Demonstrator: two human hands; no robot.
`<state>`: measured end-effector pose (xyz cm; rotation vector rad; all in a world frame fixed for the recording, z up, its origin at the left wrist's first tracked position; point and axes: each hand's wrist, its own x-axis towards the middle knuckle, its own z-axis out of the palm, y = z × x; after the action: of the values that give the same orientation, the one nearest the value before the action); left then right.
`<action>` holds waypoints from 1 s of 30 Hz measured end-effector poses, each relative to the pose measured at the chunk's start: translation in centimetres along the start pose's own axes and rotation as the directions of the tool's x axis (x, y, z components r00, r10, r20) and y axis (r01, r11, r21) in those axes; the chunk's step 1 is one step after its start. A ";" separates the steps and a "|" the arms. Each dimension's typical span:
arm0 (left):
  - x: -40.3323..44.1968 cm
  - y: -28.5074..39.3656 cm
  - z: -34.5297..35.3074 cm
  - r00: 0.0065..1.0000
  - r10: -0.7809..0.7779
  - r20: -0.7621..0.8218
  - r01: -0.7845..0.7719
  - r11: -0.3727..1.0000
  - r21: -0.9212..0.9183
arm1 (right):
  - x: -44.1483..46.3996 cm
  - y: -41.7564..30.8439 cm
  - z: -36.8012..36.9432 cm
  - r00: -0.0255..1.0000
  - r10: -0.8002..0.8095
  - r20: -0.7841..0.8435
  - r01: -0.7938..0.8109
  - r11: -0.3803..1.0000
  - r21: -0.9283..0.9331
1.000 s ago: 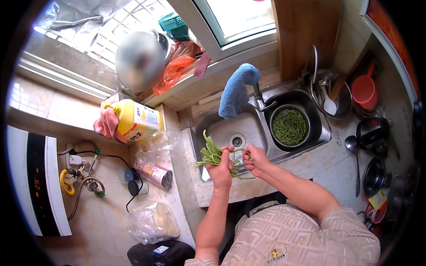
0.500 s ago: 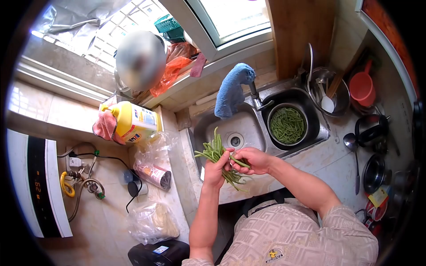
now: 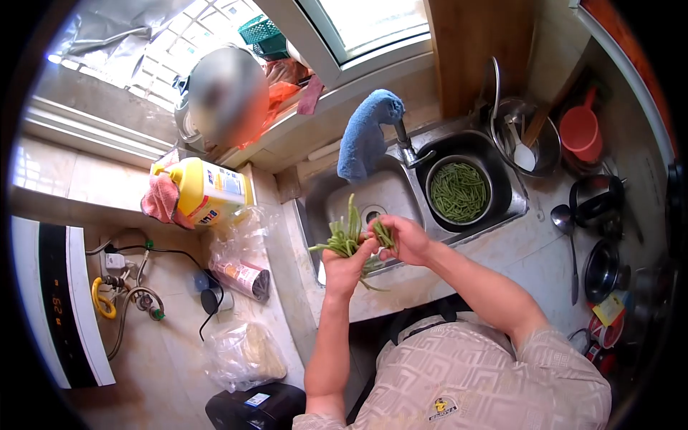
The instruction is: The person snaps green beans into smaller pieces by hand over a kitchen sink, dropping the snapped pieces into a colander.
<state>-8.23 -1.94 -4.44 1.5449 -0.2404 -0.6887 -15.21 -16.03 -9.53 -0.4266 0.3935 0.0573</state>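
A bunch of long green beans (image 3: 345, 236) is gripped in my left hand (image 3: 345, 268), its ends sticking out above and below the fist. Close beside it, my right hand (image 3: 405, 241) is closed on some shorter bean pieces (image 3: 383, 233). Both hands are over the front edge of the left sink basin (image 3: 326, 208), with fingertips nearly meeting. In the right basin, a round metal pot (image 3: 428, 188) holds many cut green beans (image 3: 459, 192).
A blue cloth (image 3: 369, 136) hangs over the faucet (image 3: 405, 147). Left stand a yellow jug (image 3: 208, 192) and plastic bags (image 3: 247, 355). On the right are a metal bowl with utensils (image 3: 548, 147), a red dipper (image 3: 580, 135), a ladle (image 3: 563, 218) and a black-handled pan (image 3: 603, 271).
My right hand has turned upward, and the short bean pieces in it now show more clearly. My left hand still grips the bunch. The whole view has shifted slightly.
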 end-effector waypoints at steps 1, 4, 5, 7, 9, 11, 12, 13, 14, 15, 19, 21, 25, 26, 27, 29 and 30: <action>0.1 0.5 0.5 0.999 0.034 0.032 -0.037 0.996 0.078 | -0.1 -0.5 0.7 1.000 0.018 0.023 -0.019 1.000 0.018; -0.2 2.6 1.3 0.988 -0.023 0.154 0.003 0.992 0.130 | 1.0 0.1 -0.4 0.978 0.036 0.203 -0.036 0.999 -0.004; -0.1 2.7 1.2 0.983 -0.049 0.175 0.029 0.993 0.117 | 1.1 0.4 -0.6 0.979 0.018 0.205 -0.016 1.000 -0.014; 0.5 1.7 -0.4 0.978 -0.143 0.154 0.126 0.985 0.117 | 0.8 0.1 -1.1 0.985 0.094 0.146 -0.102 0.994 0.048; 1.0 0.4 -1.6 0.953 -0.123 0.278 0.190 0.955 -0.227 | 0.2 -0.3 -1.8 0.996 0.088 0.007 -0.089 0.995 0.044; 1.6 -0.5 -2.9 0.923 -0.069 0.378 0.231 0.886 -0.402 | 0.2 -1.5 -4.4 0.958 -0.020 -0.285 -0.006 0.996 -0.090; 1.6 -0.5 -3.2 0.918 -0.063 0.391 0.258 0.844 -0.470 | 0.0 -2.7 -6.0 0.912 -0.111 -0.394 0.029 0.978 -0.208; 1.6 -0.6 -3.2 0.915 -0.055 0.401 0.282 0.797 -0.535 | 0.3 -3.7 -8.2 0.870 -0.193 -0.453 0.054 0.952 -0.302; 1.7 -0.6 -3.2 0.910 -0.042 0.412 0.304 0.743 -0.596 | 0.3 -5.2 -10.3 0.825 -0.252 -0.506 0.014 0.904 -0.427; 1.8 -0.7 -3.3 0.909 -0.041 0.416 0.311 0.732 -0.607 | 0.8 -6.2 -13.1 0.750 -0.366 -0.552 -0.047 0.802 -0.595; 1.9 -0.5 -2.9 0.909 -0.057 0.413 0.332 0.699 -0.633 | 1.0 -6.0 -16.6 0.446 -0.878 -0.177 -0.509 -0.085 -0.857; 2.1 -0.8 -2.6 0.914 -0.097 0.395 0.324 0.760 -0.564 | 0.2 -6.2 -11.1 0.643 -0.762 -0.073 0.057 0.143 -0.988; 2.3 -0.4 -1.1 0.911 -0.140 0.389 0.341 0.786 -0.516 | -2.3 -4.3 3.3 0.663 -0.596 0.452 0.534 -0.046 -0.844; 2.3 -0.3 -0.9 0.908 -0.137 0.396 0.348 0.772 -0.532 | -1.9 -3.6 4.2 0.680 -0.573 0.458 0.545 -0.023 -0.838; 2.3 -0.1 -0.7 0.913 -0.162 0.374 0.347 0.788 -0.508 | -1.4 -3.1 4.3 0.697 -0.540 0.471 0.515 -0.080 -0.853; 2.6 -0.4 -0.9 0.901 -0.103 0.422 0.338 0.775 -0.533 | -0.9 -3.0 4.5 0.726 -0.517 0.453 0.481 -0.090 -0.872; 2.6 -0.6 -1.1 0.896 -0.072 0.439 0.331 0.767 -0.550 | -0.7 -2.9 4.5 0.742 -0.500 0.446 0.466 -0.094 -0.880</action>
<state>-5.71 -2.36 -5.79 0.7910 -0.1205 -1.1327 -13.82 -16.83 -4.35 -1.9959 0.1185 -0.4846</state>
